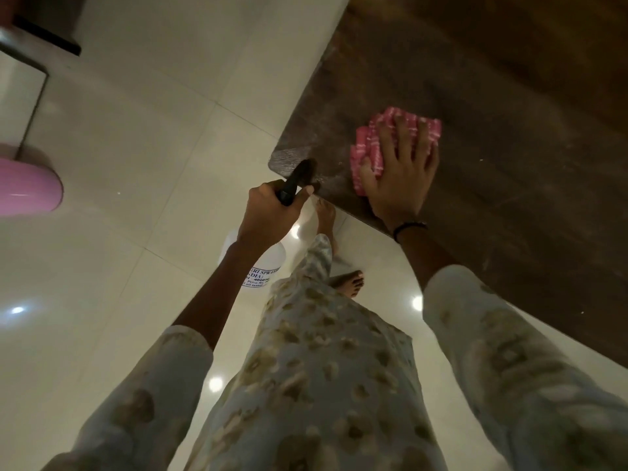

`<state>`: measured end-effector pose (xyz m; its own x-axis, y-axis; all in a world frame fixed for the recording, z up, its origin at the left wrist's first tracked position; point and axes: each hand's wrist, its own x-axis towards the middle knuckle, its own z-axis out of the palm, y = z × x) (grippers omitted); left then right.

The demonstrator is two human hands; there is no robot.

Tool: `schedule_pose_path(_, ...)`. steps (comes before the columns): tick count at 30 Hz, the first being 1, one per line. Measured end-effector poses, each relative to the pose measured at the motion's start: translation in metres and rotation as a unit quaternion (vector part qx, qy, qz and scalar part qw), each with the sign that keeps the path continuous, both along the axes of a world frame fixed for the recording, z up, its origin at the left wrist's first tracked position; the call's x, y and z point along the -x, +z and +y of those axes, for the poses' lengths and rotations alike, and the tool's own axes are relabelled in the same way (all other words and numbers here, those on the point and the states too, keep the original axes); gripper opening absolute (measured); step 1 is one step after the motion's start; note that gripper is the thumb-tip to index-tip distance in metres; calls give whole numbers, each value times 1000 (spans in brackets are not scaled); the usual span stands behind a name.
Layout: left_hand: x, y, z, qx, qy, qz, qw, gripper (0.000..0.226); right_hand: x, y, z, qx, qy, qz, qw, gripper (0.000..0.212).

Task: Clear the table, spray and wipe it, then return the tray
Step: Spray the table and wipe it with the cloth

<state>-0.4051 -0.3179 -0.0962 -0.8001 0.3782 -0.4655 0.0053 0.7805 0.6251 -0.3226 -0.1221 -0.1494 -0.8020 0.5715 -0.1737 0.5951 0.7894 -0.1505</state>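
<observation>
A dark wooden table [492, 96] fills the upper right. My right hand [399, 178] lies flat, fingers spread, pressing a folded pink cloth [368, 144] onto the tabletop near its front corner. My left hand [266, 212] grips the black trigger head of a white spray bottle [268, 263], which hangs below the hand just off the table's corner, over the floor. Its nozzle points toward the corner. No tray is in view.
Glossy cream floor tiles [136, 164] spread to the left and below. A pink rounded object [27, 188] sits at the left edge beside a pale cabinet [20, 93]. My bare feet [346, 282] stand close to the table's edge.
</observation>
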Motion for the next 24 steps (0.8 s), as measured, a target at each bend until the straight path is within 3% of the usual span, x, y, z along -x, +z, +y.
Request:
schedule_pose_path(4,14,11,-10,-30,18,10,999,47,60,-1,-31,11,23,20,999,77)
schedule_pose_path(8,27,24,-9,-57,22,32,998,40,88,3,-56,15,118,56,991,67)
schedule_pose_path(12,41,32,-9,-66,10,44,997,40,64,3,-63,23,253,100,962,55)
schedule_pose_path(16,53,39,-8,-75,10,57,995,36,14,5,-16,32,391,48,918,62)
schedule_pose_path(20,64,42,1,-81,17,55,995,33,-8,12,62,48,300,-17,953,73)
schedule_pose_path(24,74,44,13,-87,43,52,994,36,40,17,116,5,178,-37,983,73)
